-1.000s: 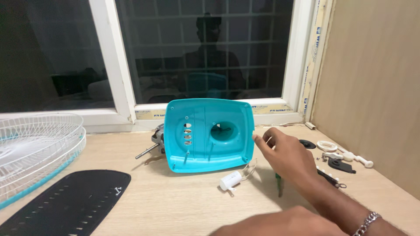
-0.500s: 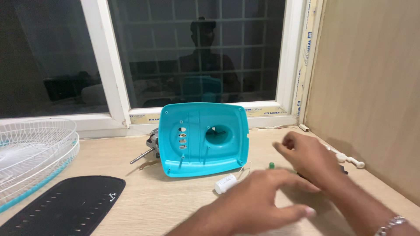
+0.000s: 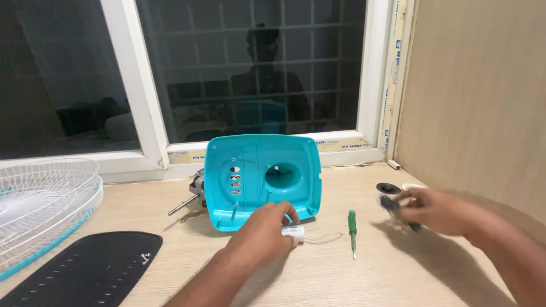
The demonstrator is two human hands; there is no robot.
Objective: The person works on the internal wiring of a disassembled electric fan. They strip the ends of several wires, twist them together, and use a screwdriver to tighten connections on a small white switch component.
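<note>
Left hand (image 3: 264,233): forearm angled in from bottom centre, palm down, fingers curled shut at the tips. Right hand (image 3: 432,209): forearm in from lower right, motion-blurred, fingers closed in a pinch.

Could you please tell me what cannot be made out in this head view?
- Dark item in the right hand: motion blur hides its kind.
- White capacitor: left hand covers part.
- Motor: mostly behind the teal housing.
- White fan grille: cut off by the left edge.
</note>
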